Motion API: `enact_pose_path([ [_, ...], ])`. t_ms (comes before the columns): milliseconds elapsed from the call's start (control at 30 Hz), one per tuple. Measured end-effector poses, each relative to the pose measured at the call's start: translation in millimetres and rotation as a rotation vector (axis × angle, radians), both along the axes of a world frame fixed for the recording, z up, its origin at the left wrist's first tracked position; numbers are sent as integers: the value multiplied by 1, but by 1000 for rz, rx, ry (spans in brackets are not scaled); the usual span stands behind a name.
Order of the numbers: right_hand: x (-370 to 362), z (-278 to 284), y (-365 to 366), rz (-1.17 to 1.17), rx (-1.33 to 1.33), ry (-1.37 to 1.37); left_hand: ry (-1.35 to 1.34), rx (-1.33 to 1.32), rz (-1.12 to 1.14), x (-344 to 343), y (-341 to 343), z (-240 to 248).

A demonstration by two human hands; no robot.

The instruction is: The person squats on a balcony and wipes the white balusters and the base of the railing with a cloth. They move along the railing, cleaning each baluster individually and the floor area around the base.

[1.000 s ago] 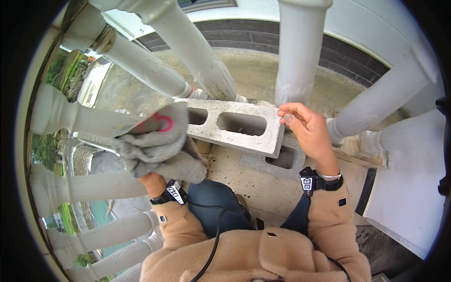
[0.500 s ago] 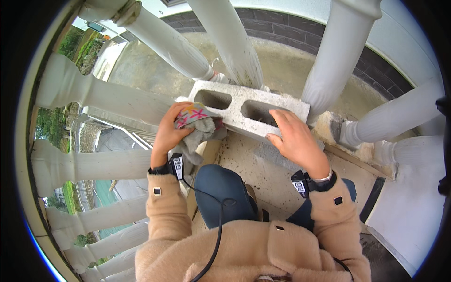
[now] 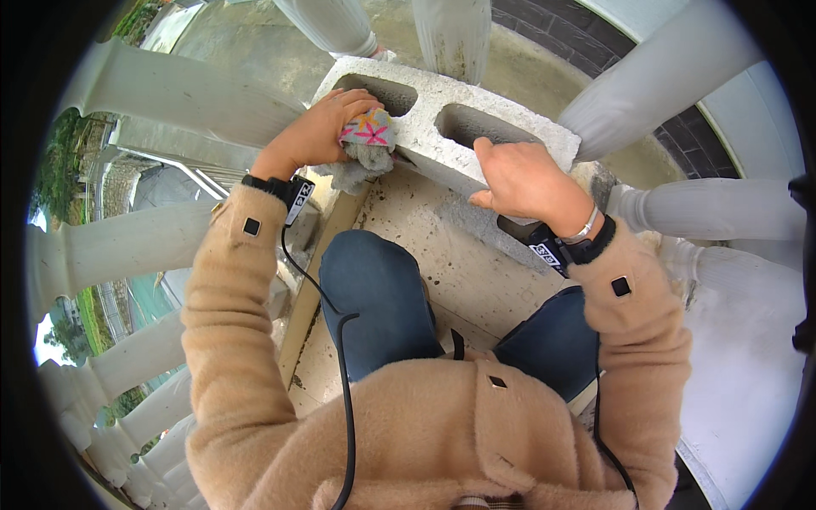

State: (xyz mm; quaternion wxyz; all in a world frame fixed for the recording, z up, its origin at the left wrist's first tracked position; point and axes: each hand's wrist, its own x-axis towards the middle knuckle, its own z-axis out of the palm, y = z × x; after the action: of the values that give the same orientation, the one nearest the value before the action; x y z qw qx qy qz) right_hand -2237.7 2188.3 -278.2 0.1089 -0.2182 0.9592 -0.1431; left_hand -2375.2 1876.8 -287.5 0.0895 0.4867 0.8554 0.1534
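The right hand (image 3: 529, 185) grasped a concrete block (image 3: 423, 121), the left hand (image 3: 316, 129) clutching gray cloth (image 3: 367, 165) against it; slipping cloth risked a drop.

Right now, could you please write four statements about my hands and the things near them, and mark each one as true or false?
1. The left hand holds a grey cloth with a pink pattern. True.
2. The right hand is on the person's knee. False: it is at the concrete block, by its right-hand opening.
3. Two openings show in this block's upper face. True.
4. The coat is blue. False: it is tan.
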Motion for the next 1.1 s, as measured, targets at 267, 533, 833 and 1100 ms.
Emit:
enact_pose_path([
  [267, 6, 2, -9, -80, 24, 28, -129, -73, 3, -8, -1, 1],
  [533, 6, -6, -8, -112, 67, 60, 95, 69, -15, -6, -3, -18],
  [833, 24, -9, -4, -148, 50, 125, 166, 10, -17, -2, 6, -6],
  [1100, 64, 10, 26, -199, -25, 2, 60, -15, -66, 27, 37, 21],
])
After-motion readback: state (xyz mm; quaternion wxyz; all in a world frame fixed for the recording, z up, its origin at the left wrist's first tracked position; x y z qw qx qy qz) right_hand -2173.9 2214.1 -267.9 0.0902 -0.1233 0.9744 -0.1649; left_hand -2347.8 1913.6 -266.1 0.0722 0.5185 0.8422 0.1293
